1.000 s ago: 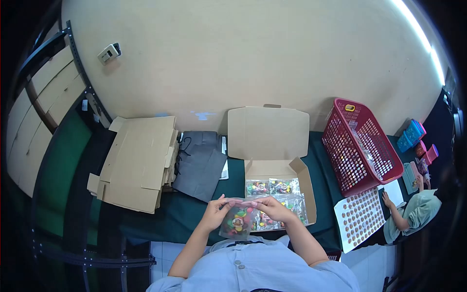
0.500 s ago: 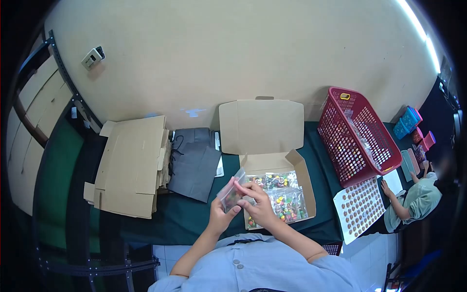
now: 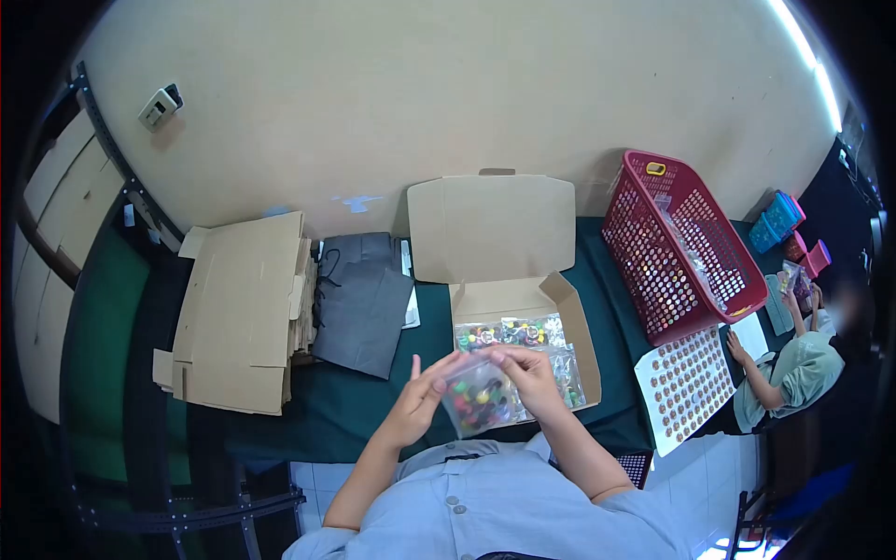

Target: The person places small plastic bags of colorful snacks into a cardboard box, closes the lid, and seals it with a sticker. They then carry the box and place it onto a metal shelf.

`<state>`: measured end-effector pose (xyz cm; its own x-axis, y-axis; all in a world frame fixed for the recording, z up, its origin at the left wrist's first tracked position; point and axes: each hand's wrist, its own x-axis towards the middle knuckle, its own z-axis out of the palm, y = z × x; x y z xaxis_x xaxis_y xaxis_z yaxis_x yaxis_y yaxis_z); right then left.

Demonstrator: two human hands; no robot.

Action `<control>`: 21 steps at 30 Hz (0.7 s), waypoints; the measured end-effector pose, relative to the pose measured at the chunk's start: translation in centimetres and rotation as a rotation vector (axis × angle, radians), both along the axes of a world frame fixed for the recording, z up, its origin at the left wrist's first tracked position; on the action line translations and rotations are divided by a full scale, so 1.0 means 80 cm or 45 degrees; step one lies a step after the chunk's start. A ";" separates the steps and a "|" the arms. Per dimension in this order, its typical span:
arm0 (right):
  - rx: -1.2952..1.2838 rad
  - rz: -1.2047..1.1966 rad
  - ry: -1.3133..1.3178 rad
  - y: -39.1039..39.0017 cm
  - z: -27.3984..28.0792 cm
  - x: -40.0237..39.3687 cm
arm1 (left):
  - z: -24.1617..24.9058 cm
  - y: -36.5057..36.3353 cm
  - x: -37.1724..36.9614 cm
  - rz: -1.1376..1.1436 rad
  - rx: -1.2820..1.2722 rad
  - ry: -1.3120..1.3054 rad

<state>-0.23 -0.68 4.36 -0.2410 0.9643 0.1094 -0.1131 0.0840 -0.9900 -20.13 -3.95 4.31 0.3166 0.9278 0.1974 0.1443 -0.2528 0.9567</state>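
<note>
A clear plastic bag (image 3: 478, 399) of small colourful pieces hangs between my hands, in front of the open cardboard box. My left hand (image 3: 412, 411) pinches its upper left corner, with one finger sticking up. At the upper right corner, my right hand (image 3: 531, 381) grips the bag's top edge between thumb and fingers. Behind it stands the cardboard box (image 3: 509, 292), lid raised, with several similar filled bags (image 3: 533, 330) lying inside. My right hand and the held bag hide part of the box's contents.
Flattened cardboard boxes (image 3: 238, 313) are stacked at left, beside dark grey bags (image 3: 362, 308). At right stand a red basket (image 3: 653, 271) holding plastic bags and a sheet of round stickers (image 3: 686, 392). A co-worker (image 3: 798, 373) sits at the far right, near blue containers (image 3: 777, 222).
The plastic bag has turned from tilted to hanging flat and facing me, its contents now in plain sight. My hands have moved apart to its two top corners. The co-worker now lifts a small bag.
</note>
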 end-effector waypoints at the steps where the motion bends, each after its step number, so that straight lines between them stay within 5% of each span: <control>1: 0.001 -0.006 -0.002 0.001 0.003 0.005 | -0.005 0.004 -0.003 -0.006 0.001 -0.002; 4: -0.065 -0.447 0.069 0.003 0.008 0.016 | -0.024 0.019 -0.010 0.338 -0.065 -0.298; 9: 0.461 -0.300 -0.411 -0.008 -0.017 -0.009 | -0.028 0.013 0.037 0.115 0.070 -0.158; 13: 0.581 -0.216 -0.480 -0.008 -0.014 -0.027 | -0.043 0.010 0.046 0.393 0.027 -0.150; 15: 0.279 -0.579 -0.379 -0.011 -0.010 -0.035 | -0.046 0.010 0.043 0.440 -0.012 -0.171; 17: 0.383 -0.693 -0.467 0.002 -0.007 -0.031 | -0.035 0.009 0.044 0.501 0.047 -0.187; 19: -0.076 -0.113 0.021 0.009 -0.009 -0.019 | -0.038 0.009 0.044 0.463 0.026 -0.202; 21: -0.221 -0.103 0.061 0.013 -0.010 -0.011 | -0.044 0.012 0.044 0.411 -0.024 -0.258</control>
